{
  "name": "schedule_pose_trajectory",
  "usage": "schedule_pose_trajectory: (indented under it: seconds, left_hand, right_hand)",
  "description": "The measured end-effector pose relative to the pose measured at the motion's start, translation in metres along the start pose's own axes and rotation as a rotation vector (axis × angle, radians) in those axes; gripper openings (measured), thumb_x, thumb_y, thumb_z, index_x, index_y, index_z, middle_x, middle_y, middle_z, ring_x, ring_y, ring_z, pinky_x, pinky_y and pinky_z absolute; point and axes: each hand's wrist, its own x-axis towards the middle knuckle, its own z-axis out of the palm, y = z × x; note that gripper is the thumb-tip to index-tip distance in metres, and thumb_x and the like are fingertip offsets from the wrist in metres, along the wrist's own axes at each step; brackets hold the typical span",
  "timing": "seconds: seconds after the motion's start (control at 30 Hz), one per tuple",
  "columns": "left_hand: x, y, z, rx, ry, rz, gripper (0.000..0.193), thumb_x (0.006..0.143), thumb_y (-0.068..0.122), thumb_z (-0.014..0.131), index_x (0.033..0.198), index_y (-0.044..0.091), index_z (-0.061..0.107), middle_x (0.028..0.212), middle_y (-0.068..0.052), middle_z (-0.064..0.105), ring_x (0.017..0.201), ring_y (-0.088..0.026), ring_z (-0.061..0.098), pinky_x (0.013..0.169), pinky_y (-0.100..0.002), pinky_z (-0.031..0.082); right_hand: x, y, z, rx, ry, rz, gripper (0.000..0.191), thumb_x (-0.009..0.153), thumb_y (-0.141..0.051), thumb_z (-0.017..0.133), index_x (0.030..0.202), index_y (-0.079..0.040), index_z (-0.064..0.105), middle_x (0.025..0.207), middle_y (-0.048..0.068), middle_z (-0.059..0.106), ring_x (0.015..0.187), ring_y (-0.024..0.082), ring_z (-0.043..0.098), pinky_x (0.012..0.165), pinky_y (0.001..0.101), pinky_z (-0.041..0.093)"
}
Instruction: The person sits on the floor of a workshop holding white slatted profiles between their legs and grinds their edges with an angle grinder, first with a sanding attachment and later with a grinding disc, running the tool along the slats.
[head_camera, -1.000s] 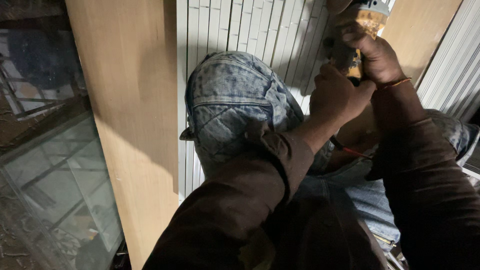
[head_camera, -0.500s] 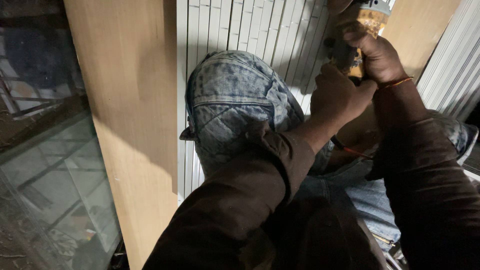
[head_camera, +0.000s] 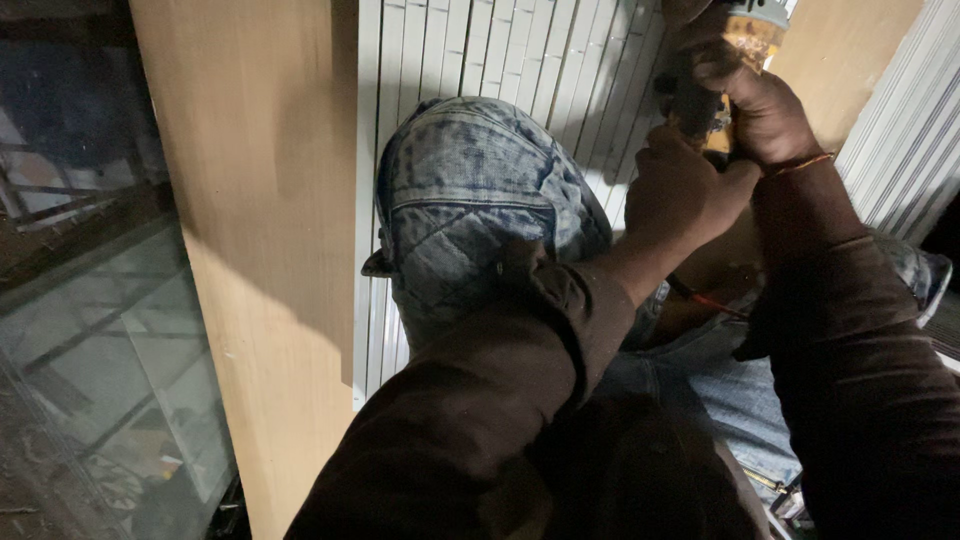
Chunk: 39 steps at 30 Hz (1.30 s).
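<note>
Yellow power tool (head_camera: 712, 110) sits gripped by left hand (head_camera: 685, 190) and right hand (head_camera: 765, 110), fingers wrapped tight.

Power tool (head_camera: 735, 60) top cut off by frame edge

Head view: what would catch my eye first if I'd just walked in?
Probably both hands at upper right: the right hand and left hand grip a yellow and black power tool over white ribbed panels. Next, the bent knee in faded quilted jeans at centre, beside a tall pale wooden board on the left.
</note>
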Motion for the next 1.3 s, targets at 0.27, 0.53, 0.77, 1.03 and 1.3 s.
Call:
schedule_pose_trajectory:
  seconds: [0.27, 0.53, 0.77, 1.03, 1.3]
  left_hand:
    - [-0.002, 0.002, 0.002, -0.027, 0.074, 0.04, 0.104, 0.069, 0.046, 0.077, 0.143, -0.011, 0.032, 0.128, -0.03, 0.053, 0.107, -0.041, 0.067, 0.086, -0.047, 0.06]
    - [-0.002, 0.003, 0.001, -0.037, 0.048, 0.006, 0.105, 0.069, 0.047, 0.077, 0.143, -0.011, 0.03, 0.132, -0.032, 0.05, 0.106, -0.043, 0.067, 0.084, -0.049, 0.061]
    - [-0.001, 0.002, 0.003, -0.05, 0.079, 0.018, 0.105, 0.068, 0.046, 0.076, 0.145, -0.009, 0.031, 0.133, -0.033, 0.051, 0.109, -0.044, 0.066, 0.088, -0.049, 0.059]
    - [0.005, -0.001, 0.007, -0.003, 0.006, -0.006, 0.114, 0.073, 0.051, 0.074, 0.151, -0.012, 0.018, 0.135, -0.034, 0.046, 0.11, -0.046, 0.065, 0.087, -0.05, 0.06]
    - [0.003, 0.003, 0.008, -0.01, 0.064, -0.023, 0.11, 0.07, 0.052, 0.076, 0.147, -0.008, 0.027, 0.135, -0.032, 0.048, 0.112, -0.046, 0.064, 0.09, -0.05, 0.058]
  right_hand:
    - [0.004, -0.004, 0.002, -0.05, 0.02, -0.014, 0.038, 0.105, -0.029, 0.061, 0.137, -0.01, 0.063, 0.136, -0.001, 0.059, 0.129, 0.017, 0.05, 0.119, 0.0341, 0.037]
    - [0.001, -0.007, 0.006, 0.045, 0.066, 0.056, 0.038, 0.101, -0.027, 0.062, 0.135, -0.01, 0.063, 0.131, -0.001, 0.061, 0.128, 0.016, 0.052, 0.116, 0.0335, 0.038]
    - [0.006, 0.002, -0.004, 0.055, 0.009, 0.037, 0.043, 0.102, -0.03, 0.063, 0.139, -0.01, 0.061, 0.131, -0.002, 0.06, 0.125, 0.016, 0.052, 0.114, 0.0339, 0.04]
    - [0.006, 0.004, -0.009, -0.002, 0.001, 0.001, 0.041, 0.105, -0.031, 0.062, 0.139, -0.008, 0.06, 0.132, -0.001, 0.058, 0.127, 0.016, 0.05, 0.116, 0.034, 0.038]
    - [0.007, -0.012, 0.006, 0.009, 0.025, 0.056, 0.041, 0.101, -0.03, 0.062, 0.136, -0.008, 0.06, 0.129, 0.002, 0.061, 0.124, 0.017, 0.054, 0.112, 0.0336, 0.044]
